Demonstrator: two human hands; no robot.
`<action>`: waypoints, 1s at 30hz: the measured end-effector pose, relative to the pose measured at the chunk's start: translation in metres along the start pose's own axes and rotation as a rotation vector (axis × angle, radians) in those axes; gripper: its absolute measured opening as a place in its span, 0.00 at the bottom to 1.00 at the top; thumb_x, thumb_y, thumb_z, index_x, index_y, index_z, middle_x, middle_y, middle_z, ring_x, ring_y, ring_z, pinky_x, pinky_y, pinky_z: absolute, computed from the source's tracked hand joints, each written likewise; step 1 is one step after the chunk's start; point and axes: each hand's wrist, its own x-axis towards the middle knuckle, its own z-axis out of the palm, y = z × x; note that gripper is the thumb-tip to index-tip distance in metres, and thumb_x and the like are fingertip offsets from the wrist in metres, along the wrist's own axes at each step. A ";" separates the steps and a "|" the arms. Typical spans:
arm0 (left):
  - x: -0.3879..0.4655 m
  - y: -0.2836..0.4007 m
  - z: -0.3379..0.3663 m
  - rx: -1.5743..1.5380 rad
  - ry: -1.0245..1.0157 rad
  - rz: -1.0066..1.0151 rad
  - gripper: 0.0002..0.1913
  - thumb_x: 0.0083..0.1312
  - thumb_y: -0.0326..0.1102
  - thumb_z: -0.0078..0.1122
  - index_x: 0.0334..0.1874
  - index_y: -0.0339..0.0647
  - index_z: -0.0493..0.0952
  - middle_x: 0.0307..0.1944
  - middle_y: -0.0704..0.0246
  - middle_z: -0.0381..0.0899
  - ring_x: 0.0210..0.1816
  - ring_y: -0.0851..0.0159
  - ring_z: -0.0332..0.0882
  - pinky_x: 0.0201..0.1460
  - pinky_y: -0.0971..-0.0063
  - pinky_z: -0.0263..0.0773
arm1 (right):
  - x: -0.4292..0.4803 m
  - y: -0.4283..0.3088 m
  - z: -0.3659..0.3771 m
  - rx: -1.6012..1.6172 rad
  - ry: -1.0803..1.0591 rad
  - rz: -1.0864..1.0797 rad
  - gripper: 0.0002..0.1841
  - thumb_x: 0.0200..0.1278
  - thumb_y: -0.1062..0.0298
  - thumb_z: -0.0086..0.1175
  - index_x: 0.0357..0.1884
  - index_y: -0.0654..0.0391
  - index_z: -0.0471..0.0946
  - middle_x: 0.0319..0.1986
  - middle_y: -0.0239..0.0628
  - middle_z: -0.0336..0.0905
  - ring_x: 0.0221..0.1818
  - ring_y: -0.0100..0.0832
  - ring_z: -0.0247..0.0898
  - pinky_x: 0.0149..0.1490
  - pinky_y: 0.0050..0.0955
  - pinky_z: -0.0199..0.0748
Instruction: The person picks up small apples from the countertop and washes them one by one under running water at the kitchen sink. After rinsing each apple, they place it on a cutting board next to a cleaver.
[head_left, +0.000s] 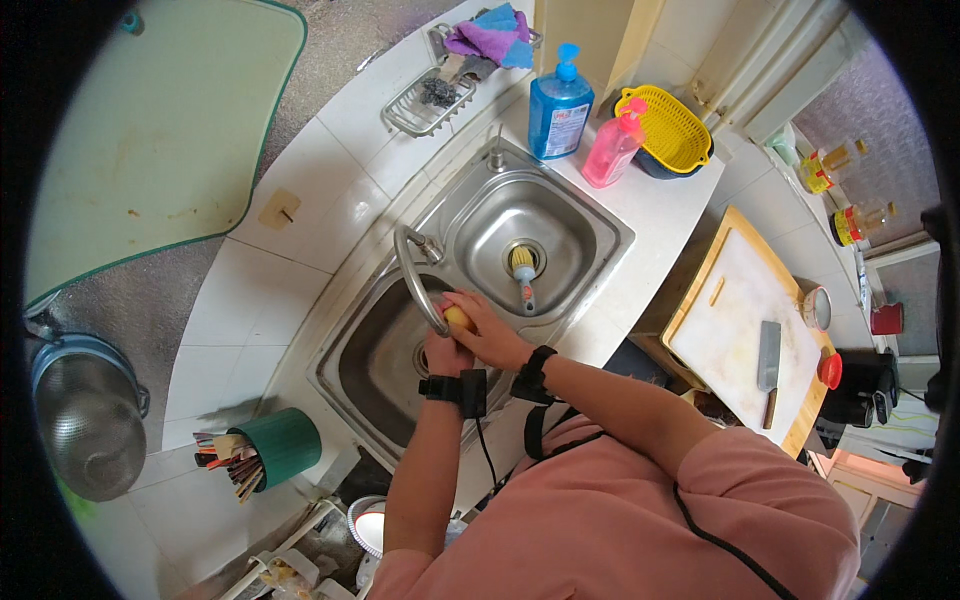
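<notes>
Under the curved metal faucet (409, 274), a yellowish, rounded piece of produce (457, 318), possibly a potato, is between my two hands. My left hand (446, 351) supports it from below and is partly covered by the faucet spout. Laid over its top and side are the fingers of my right hand (491, 331). Both hands are above the larger steel sink basin (375, 375). In the smaller basin (487, 232), a brush (524, 279) with yellow bristles and a light handle lies across the drain.
Behind the small basin stand a blue pump bottle (561, 112), a pink pump bottle (613, 146) and a yellow basket (667, 131). A cleaver (769, 360) rests on the white cutting board (742, 300) at right. A green holder (289, 450) with chopsticks is at left.
</notes>
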 end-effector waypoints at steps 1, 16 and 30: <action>0.002 0.000 0.001 -0.009 -0.038 0.036 0.17 0.76 0.48 0.49 0.50 0.40 0.76 0.46 0.68 0.79 0.50 0.63 0.78 0.56 0.66 0.75 | -0.002 0.001 -0.002 0.008 0.012 0.003 0.32 0.69 0.61 0.53 0.72 0.57 0.58 0.69 0.59 0.53 0.72 0.56 0.51 0.74 0.40 0.51; -0.020 0.015 0.022 0.239 -0.080 0.263 0.19 0.77 0.38 0.45 0.63 0.34 0.71 0.59 0.65 0.75 0.58 0.66 0.74 0.63 0.72 0.68 | 0.011 -0.013 -0.013 0.234 -0.178 0.269 0.27 0.68 0.59 0.56 0.63 0.64 0.65 0.48 0.46 0.76 0.49 0.37 0.73 0.58 0.32 0.68; -0.039 0.014 -0.004 0.413 -0.170 0.201 0.17 0.77 0.40 0.43 0.62 0.41 0.70 0.54 0.68 0.75 0.50 0.70 0.74 0.54 0.74 0.70 | 0.007 -0.017 -0.006 0.731 -0.269 0.663 0.19 0.73 0.55 0.42 0.61 0.49 0.67 0.31 0.30 0.67 0.27 0.23 0.60 0.30 0.22 0.60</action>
